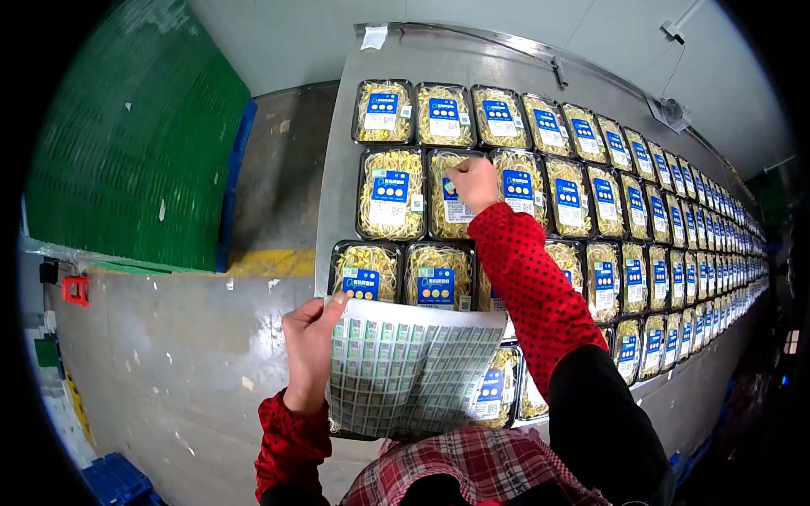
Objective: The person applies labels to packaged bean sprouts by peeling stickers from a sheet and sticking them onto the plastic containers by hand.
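My left hand (310, 341) grips the top left corner of a sheet of small green-and-grey stickers (405, 363), thumb on top. The sheet hangs over the nearest trays. My right hand (474, 184) is over a black tray of bean sprouts (453, 221) in the second row from the back, its fingers pinched at the blue and white label. Whatever is between those fingertips is too small to make out. To the left of it lies another sprout tray (391, 202) with a small sticker on its label's lower right.
Long rows of sprout trays (606, 282) run off to the right on the metal table (342, 126). Green stacked crates (126, 143) stand at the left. A red stool-like object (75, 290) and blue crates (116, 479) are on the floor.
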